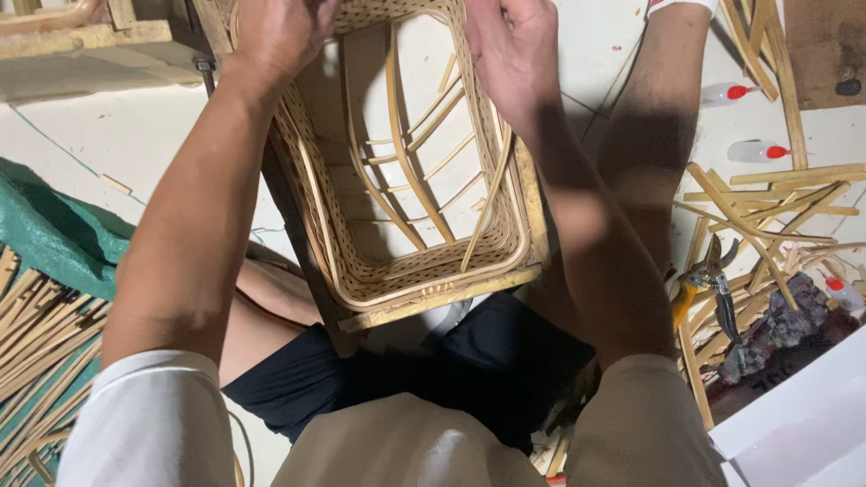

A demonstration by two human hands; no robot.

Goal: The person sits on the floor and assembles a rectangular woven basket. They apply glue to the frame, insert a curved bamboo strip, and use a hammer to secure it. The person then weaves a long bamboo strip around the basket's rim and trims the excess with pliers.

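A rectangular woven rattan basket frame (424, 271) stands tilted on my lap, its open inside facing me, with thin bent cane ribs (406, 171) across it. My left hand (275, 36) grips the far left rim at the top of the view. My right hand (510, 50) holds the far right rim, fingers curled over the woven edge. Both forearms reach down each side of the basket.
Loose cane strips and offcuts (767, 216) lie on the floor at right, with pliers (713, 280) among them and two small white bottles with red caps (753, 151). A bundle of cane strips (36, 343) and green cloth (54, 234) lie at left. A white box corner (803, 424) is bottom right.
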